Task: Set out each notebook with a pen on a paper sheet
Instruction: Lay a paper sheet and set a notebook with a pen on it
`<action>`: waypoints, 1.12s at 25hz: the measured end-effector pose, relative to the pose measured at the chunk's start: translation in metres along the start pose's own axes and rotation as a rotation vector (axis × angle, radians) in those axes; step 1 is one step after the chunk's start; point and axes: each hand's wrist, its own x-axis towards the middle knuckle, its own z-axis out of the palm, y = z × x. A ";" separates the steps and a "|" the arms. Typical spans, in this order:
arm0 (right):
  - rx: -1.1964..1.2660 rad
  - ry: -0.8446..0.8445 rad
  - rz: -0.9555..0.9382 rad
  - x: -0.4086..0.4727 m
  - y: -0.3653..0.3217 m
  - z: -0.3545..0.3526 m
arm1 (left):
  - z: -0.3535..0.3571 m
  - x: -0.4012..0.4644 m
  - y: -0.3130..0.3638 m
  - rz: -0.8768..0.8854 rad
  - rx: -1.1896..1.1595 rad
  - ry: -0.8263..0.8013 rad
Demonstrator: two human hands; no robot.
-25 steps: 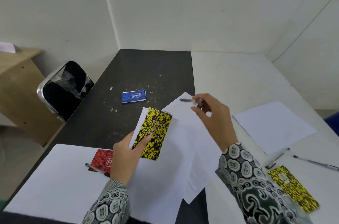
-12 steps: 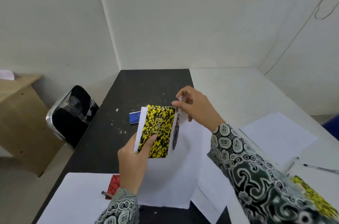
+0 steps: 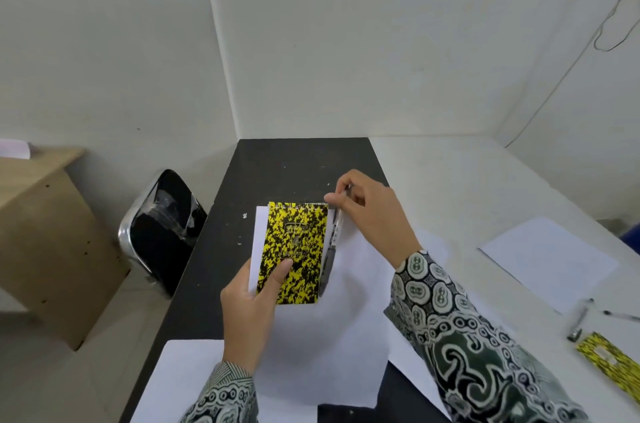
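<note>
A yellow-and-black spiral notebook [image 3: 294, 249] lies against a white paper sheet [image 3: 325, 346] over the black table [image 3: 304, 159]. My left hand [image 3: 251, 308] grips the notebook and the sheet's left edge, thumb on the cover. My right hand [image 3: 372, 214] pinches the top of a dark pen [image 3: 330, 252], which runs down along the notebook's right edge. A second yellow notebook [image 3: 609, 362] lies at the far right with a pen [image 3: 580, 320] beside it.
Another sheet [image 3: 550, 256] lies on the white table [image 3: 450, 173] to the right, and one more sheet [image 3: 180, 381] at the near left. A black chair [image 3: 162, 225] and a wooden desk [image 3: 45, 235] stand left of the black table.
My view tilted up and the red and blue notebooks left sight. My right hand brought the pen from above the sheet down alongside the notebook's right edge.
</note>
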 end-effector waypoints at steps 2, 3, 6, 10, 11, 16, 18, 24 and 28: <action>-0.013 0.070 -0.003 0.003 -0.008 0.009 | -0.013 0.003 -0.002 -0.002 -0.026 -0.027; -0.008 0.113 0.003 0.007 -0.012 0.010 | -0.019 0.004 -0.004 0.005 -0.025 -0.043; -0.028 0.067 0.009 0.016 -0.021 0.015 | -0.037 0.009 -0.007 0.002 -0.004 -0.040; -0.100 -0.033 -0.032 0.011 -0.033 0.047 | -0.052 0.025 -0.010 0.007 -0.037 -0.043; -0.113 -0.031 -0.041 0.009 -0.035 0.054 | -0.055 0.028 -0.012 0.001 -0.041 -0.050; -0.122 -0.413 -0.069 0.030 -0.038 0.073 | -0.081 0.052 -0.038 -0.106 -0.031 -0.037; -0.006 -0.411 -0.094 0.049 -0.023 0.078 | -0.091 0.067 -0.049 -0.168 -0.025 -0.062; -0.104 -0.242 0.421 0.089 0.112 0.152 | -0.131 0.151 -0.093 -0.273 0.098 -0.174; -0.432 -0.764 0.400 0.070 0.160 0.224 | -0.131 0.216 -0.110 -0.318 0.275 -0.347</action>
